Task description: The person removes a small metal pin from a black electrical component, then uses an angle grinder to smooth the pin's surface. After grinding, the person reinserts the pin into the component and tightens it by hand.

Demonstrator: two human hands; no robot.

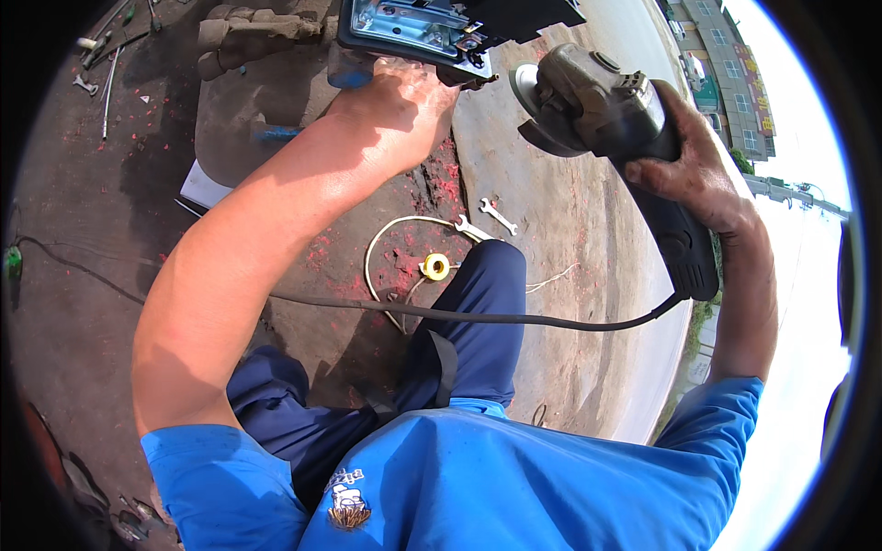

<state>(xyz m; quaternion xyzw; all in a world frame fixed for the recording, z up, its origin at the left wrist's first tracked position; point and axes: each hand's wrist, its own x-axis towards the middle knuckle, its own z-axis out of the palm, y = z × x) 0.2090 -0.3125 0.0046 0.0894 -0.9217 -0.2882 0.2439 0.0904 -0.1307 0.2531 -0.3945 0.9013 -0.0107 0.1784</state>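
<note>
My right hand point(694, 165) grips a dark grey angle grinder point(606, 106) by its body, disc end pointing left toward a metal part. Its black power cord point(478, 317) runs left across my knee. My left hand point(400, 101) is stretched forward and rests against a shiny metal bracket on a black housing point(413, 32) at the top of the view, fingers curled under it. The grinder disc point(525, 87) sits just right of that housing, a little apart from it.
Two open-ended spanners point(487, 220) lie on the dirty ground by a yellow roll of tape point(435, 266) and a loop of pale wire point(381, 248). Tools lie at top left point(96, 55). A road and buildings point(726, 73) show at right.
</note>
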